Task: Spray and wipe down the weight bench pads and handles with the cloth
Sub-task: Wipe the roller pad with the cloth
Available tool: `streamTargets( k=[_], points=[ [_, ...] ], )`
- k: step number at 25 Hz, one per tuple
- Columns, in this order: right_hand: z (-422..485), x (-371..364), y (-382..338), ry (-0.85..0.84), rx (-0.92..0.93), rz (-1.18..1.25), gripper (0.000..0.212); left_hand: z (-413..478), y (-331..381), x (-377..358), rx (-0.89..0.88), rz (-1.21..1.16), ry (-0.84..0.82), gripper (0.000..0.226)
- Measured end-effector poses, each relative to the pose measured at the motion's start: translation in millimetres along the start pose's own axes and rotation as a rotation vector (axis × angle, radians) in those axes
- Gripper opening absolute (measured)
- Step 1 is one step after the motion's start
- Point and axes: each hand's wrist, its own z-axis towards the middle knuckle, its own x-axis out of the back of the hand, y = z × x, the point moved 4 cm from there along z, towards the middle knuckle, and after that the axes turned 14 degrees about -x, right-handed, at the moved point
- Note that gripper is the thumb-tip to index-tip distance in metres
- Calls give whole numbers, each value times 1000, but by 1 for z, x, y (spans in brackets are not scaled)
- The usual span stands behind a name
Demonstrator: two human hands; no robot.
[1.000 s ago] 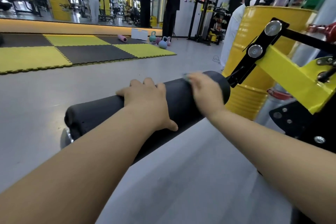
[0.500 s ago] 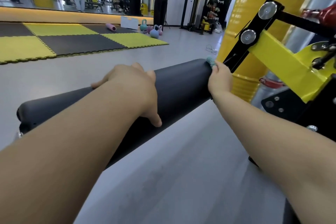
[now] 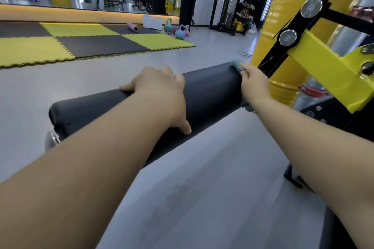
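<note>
A black padded roller of the weight bench runs across the middle of the head view, from lower left to upper right. My left hand lies over its top, fingers wrapped over the far side and thumb down the near side. My right hand presses a teal cloth against the roller's right end, beside the black bracket. Most of the cloth is hidden under the hand. No spray bottle is in view.
The yellow machine arm and a yellow drum stand close on the right. Grey floor lies below. Yellow and black mats, kettlebells and people standing by a mirror are farther back.
My right hand slid the cloth along the roller from its middle to the right end. My left hand kept its hold on top of the roller. The camera shifted.
</note>
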Motion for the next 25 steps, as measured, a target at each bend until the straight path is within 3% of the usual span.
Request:
streamTargets(
  k=[2, 6, 8, 10, 13, 15, 17, 19, 21, 23, 25],
  points=[
    [-19, -5, -28, 17, 83, -102, 30, -2, 7, -2, 26, -16, 1, 100],
    [-117, -17, -83, -224, 558, -9, 29, -8, 26, -13, 57, 61, 93, 73],
    [-133, -13, -79, -239, 705, -21, 32, -17, 25, -14, 15, 35, 180, 67],
    [-98, -6, -59, -160, 625, -99, 33, -31, 11, -6, -59, -9, 285, 58],
    [-47, -2, -47, -99, 178, -153, 32, -54, -28, -2, -26, -138, 330, 70],
    [-70, -16, -78, -107, 225, -213, 31, -65, -55, -8, 59, -209, 227, 95],
    [-121, -30, -116, -214, 436, -186, 30, -72, -70, -21, 86, -336, 95, 115],
    [-175, -32, -135, -322, 688, -50, 30, -76, -71, -34, 63, -422, 81, 121],
    [-186, -29, -128, -334, 828, 32, 28, -78, -73, -38, 74, -402, 155, 120],
    [-149, -25, -115, -235, 722, 4, 26, -79, -73, -40, 100, -372, 207, 116],
    [-108, -22, -105, -177, 415, -86, 25, -81, -72, -43, 124, -389, 279, 105]
  ],
)
